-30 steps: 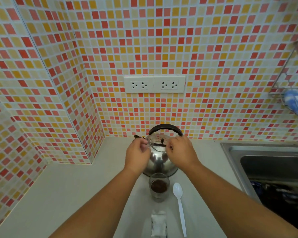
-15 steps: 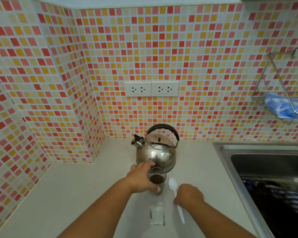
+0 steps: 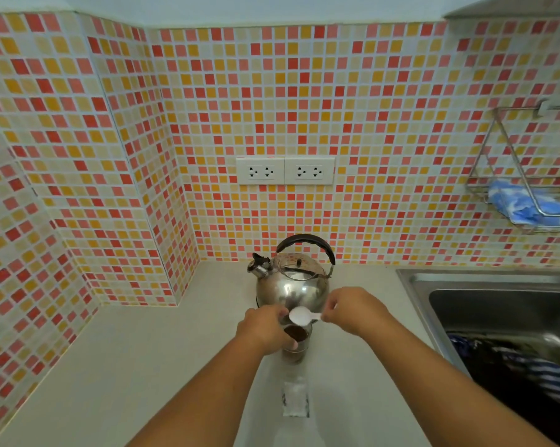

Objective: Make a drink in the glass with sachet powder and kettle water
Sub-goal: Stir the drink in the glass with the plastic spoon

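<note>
Right hand [image 3: 352, 312] pinches white plastic spoon [image 3: 301, 316] | left hand [image 3: 264, 330] wraps clear glass [image 3: 296, 341]

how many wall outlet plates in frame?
2. Both white outlet plates sit side by side on the tiled back wall above the steel kettle: the left plate and the right plate, edges touching. None appears hidden.

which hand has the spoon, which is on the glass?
Right hand pinches the white spoon by its handle, bowl over the glass. Left hand grips the glass's side instead.
</note>
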